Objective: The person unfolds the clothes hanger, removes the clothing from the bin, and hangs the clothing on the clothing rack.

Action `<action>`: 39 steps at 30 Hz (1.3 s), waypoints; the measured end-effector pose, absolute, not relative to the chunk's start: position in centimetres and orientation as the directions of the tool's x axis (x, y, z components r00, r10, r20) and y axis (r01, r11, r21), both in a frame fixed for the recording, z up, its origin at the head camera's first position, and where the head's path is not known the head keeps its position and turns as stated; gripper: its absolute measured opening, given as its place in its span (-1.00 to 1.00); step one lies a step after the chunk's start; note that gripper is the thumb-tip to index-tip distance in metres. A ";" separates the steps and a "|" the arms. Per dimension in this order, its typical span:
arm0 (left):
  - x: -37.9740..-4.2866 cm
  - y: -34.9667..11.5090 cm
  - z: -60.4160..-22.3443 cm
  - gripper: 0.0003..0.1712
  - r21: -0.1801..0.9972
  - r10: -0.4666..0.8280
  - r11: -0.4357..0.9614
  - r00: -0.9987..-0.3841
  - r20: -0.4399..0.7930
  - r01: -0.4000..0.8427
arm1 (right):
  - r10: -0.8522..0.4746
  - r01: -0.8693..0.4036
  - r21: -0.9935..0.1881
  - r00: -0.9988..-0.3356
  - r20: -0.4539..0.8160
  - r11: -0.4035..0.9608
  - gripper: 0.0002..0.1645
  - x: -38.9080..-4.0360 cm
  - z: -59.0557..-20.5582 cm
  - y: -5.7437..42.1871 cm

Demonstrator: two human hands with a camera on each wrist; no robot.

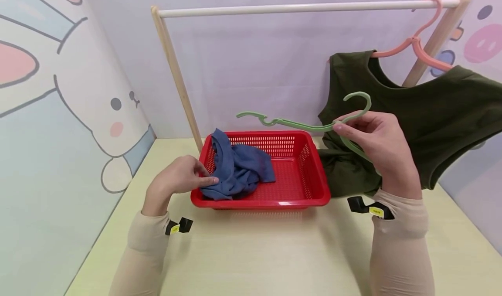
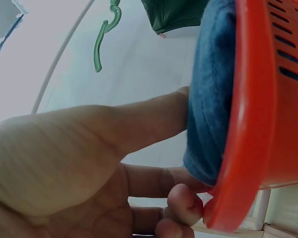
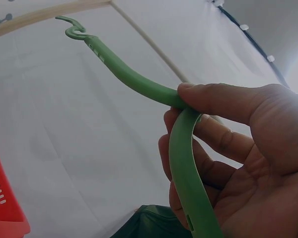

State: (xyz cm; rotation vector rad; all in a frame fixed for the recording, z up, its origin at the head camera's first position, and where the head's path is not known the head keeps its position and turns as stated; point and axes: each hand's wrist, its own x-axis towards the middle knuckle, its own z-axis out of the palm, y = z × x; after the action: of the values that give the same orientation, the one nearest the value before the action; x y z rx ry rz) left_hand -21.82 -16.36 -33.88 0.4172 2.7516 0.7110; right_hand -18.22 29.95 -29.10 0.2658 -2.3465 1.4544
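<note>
A crumpled blue garment (image 1: 237,167) lies in the left part of a red plastic basket (image 1: 288,202). My left hand (image 1: 182,174) is at the basket's left rim and pinches the garment's edge between thumb and fingers; the left wrist view shows the blue cloth (image 2: 211,94) by the thumb. Raised to the right of the basket, my right hand (image 1: 378,134) holds a green clothes hanger (image 1: 302,125) near the base of its hook. In the right wrist view the thumb presses on the green hanger (image 3: 134,82), whose two arms spread away from the grip.
Behind the basket stands a rack with a white rail (image 1: 251,11) and wooden posts (image 1: 176,76). A dark green sleeveless top (image 1: 408,121) hangs at its right end on a pink hanger (image 1: 421,47). Its lower part rests on the pale table (image 1: 251,256). Printed walls flank both sides.
</note>
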 end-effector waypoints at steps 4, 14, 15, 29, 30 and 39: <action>-21.8 -16.4 -33.8 -0.50 0.487 0.366 0.842 -0.909 -0.202 0.231 | 0.033 -0.339 -0.824 -0.917 0.396 0.454 -0.67 -18.1 -29.1 30.0; -22.1 -16.6 -33.8 -0.78 0.552 0.499 0.752 -0.858 -0.119 0.360 | 0.025 -0.343 -0.820 -0.917 0.397 0.459 -0.68 -18.0 -29.2 30.1; -22.2 -16.5 -33.8 -0.81 0.558 0.508 0.742 -0.854 -0.108 0.371 | 0.023 -0.344 -0.818 -0.917 0.398 0.460 -0.68 -18.0 -29.2 30.1; -21.7 -15.3 -33.5 -0.91 0.610 0.431 0.635 -0.873 0.230 0.474 | 0.007 -0.351 -0.809 -0.916 0.401 0.472 -0.69 -18.3 -29.2 29.8; -21.6 -15.2 -33.5 -0.90 0.609 0.428 0.625 -0.867 0.257 0.489 | 0.006 -0.350 -0.809 -0.916 0.401 0.472 -0.69 -18.3 -29.2 29.8; -20.9 -14.1 -33.2 -0.85 0.653 0.486 0.476 -0.795 0.362 0.589 | 0.005 -0.351 -0.816 -0.918 0.397 0.460 -0.69 -18.5 -29.2 29.6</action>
State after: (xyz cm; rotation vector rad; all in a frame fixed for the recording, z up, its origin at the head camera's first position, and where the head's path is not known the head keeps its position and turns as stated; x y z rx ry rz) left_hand -20.95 -14.08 -33.25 1.0268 2.8064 1.3247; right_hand -18.53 29.59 -29.20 0.2932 -2.3707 1.4432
